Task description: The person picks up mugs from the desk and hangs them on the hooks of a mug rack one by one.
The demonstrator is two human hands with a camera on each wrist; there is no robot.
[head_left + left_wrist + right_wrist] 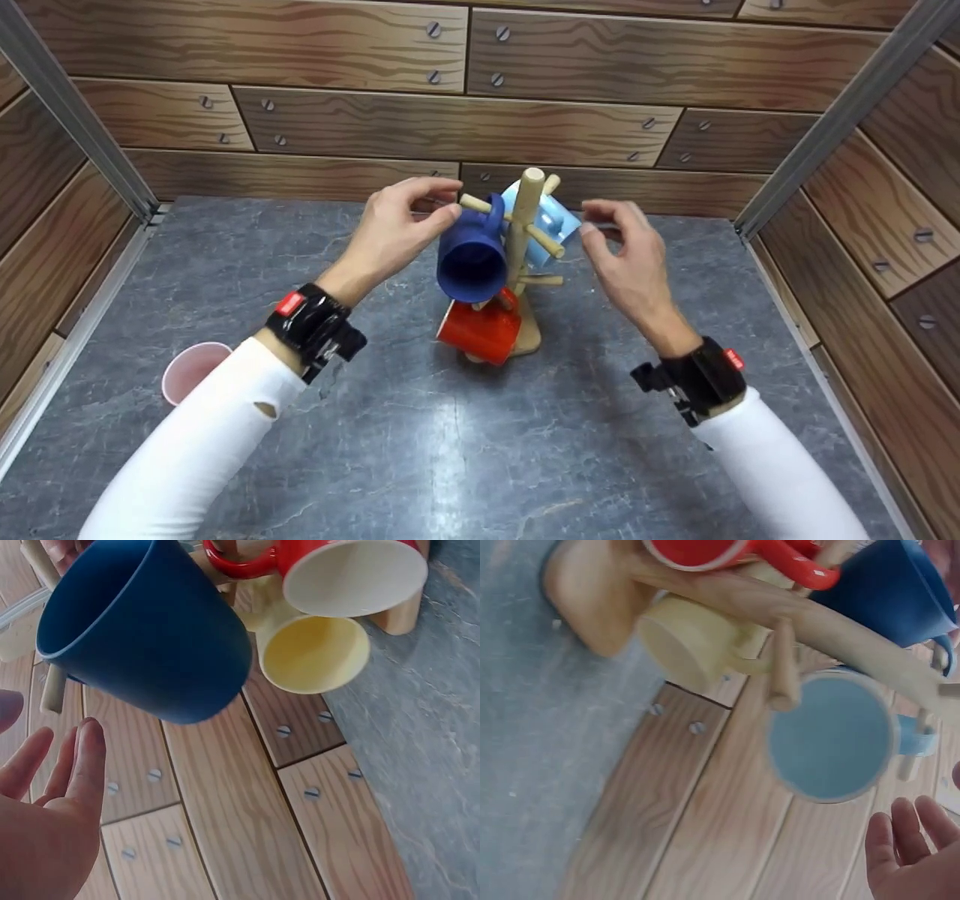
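A wooden mug tree (531, 196) stands on the grey surface with mugs on its pegs. The dark blue mug (471, 259) hangs by its handle from an upper left peg. Beside that peg's tip is my left hand (397, 229), its fingers loosely bent and holding nothing; the left wrist view shows a gap to the peg. On the far right side hangs a light blue mug (832, 739). My right hand (628, 259) is just right of it, fingers relaxed, thumb apart. Lower down are a red mug (484, 330) and a pale yellow mug (315, 656), the yellow one hidden in the head view.
A pink cup (193, 369) stands at the left, partly behind the left sleeve. Bare pegs (544, 280) stick out on the tree's right side. Wood-patterned walls (360, 124) and metal posts (832, 112) enclose the back and sides.
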